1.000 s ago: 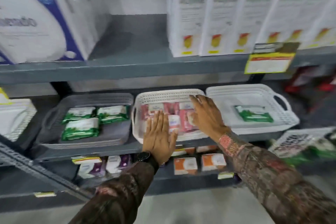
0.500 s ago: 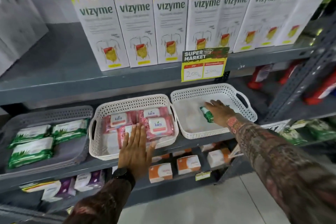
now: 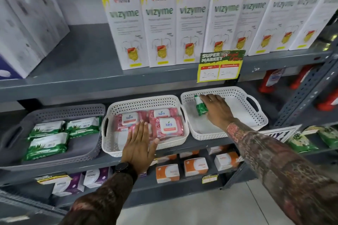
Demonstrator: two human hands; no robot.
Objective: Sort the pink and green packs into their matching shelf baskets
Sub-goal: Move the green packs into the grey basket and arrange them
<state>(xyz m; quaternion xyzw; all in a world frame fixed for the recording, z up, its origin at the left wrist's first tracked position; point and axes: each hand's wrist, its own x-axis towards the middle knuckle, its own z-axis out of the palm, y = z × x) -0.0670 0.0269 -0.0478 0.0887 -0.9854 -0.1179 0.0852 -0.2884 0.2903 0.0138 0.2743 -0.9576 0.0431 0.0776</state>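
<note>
Green pack [image 3: 200, 106] (tilted) pinched in right hand [image 3: 216, 110] fingers [image 3: 204, 97] inside right white basket [image 3: 256, 115].

- Pink packs [image 3: 165, 124] showing white labels, sitting in a white basket [image 3: 146, 101].
- Green leaf-printed packs [image 3: 48, 144] lying in a grey basket [image 3: 54, 113].
- Sleeves [image 3: 285, 166] showing a dark brown, reddish pattern.

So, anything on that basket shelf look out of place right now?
Yes: one green pack sits alone in the right white basket, tipped on edge in the right hand. The other green packs lie in the grey basket.
</note>
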